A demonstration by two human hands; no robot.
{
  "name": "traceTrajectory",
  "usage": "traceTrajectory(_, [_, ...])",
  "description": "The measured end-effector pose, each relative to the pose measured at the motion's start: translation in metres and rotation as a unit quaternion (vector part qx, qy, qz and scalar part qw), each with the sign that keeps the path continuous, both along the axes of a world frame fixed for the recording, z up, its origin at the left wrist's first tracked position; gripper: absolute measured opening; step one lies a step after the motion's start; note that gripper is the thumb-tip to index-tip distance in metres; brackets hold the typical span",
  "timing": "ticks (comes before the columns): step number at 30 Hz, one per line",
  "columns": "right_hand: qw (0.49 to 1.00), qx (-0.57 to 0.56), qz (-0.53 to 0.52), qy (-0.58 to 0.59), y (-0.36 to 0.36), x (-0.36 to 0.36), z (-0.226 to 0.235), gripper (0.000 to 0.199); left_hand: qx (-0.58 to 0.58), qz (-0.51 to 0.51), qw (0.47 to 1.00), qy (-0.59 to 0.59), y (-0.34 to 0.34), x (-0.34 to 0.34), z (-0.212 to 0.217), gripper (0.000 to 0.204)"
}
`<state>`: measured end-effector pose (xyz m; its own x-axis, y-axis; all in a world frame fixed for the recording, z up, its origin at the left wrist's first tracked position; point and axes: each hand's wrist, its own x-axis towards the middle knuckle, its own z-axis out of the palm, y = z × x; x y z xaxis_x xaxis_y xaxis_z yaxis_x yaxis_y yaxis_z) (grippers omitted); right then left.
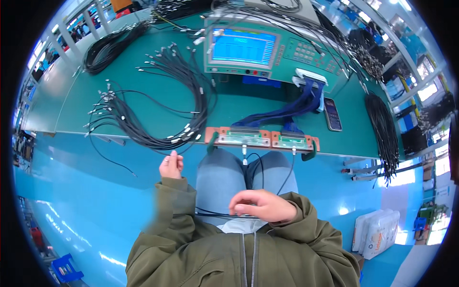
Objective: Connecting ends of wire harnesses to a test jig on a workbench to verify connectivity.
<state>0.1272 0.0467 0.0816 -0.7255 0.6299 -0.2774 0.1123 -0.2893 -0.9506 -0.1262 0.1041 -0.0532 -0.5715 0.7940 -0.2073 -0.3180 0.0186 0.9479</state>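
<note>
Broadly, the green workbench point(143, 91) filled the upper view, with the test instrument point(248, 50) at twelve o'clock and bundled black cables point(158, 115) at ten. At its near edge sat the connector fixture point(260, 138). The right hand point(260, 205), fingers curled, pinched a thin black cable point(210, 214) over the lap at six o'clock. The left hand point(171, 167) was loosely closed at nine o'clock; whether it gripped anything, I cannot tell.
</note>
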Motion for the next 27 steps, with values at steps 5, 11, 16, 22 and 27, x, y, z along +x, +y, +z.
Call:
traceTrajectory(5, [0.830,0.535,-0.110,-0.115,0.084,-0.101,0.020,0.015,-0.085,-0.113,0.990,0.020,-0.016,-0.001,0.018,0.033])
traceTrajectory(11, [0.577,0.649,-0.188,-0.458,0.202,-0.176,-0.061,0.016,0.027,-0.223,0.971,-0.086,-0.051,0.031,0.030,0.030])
traceTrajectory(16, [0.598,0.728,-0.188,-0.277,0.191,-0.190,-0.055,0.009,0.072,-0.231,0.959,-0.147,-0.070,0.001,0.047,0.029])
traceTrajectory(22, [0.659,0.748,-0.035,-0.071,0.084,-0.105,0.040,0.003,0.222,-0.260,0.906,-0.249,-0.048,-0.029,0.104,0.070])
traceTrajectory(27, [0.696,0.693,-0.003,-0.189,0.048,0.019,0.050,0.015,0.157,-0.249,0.816,-0.497,-0.024,-0.107,0.109,0.046])
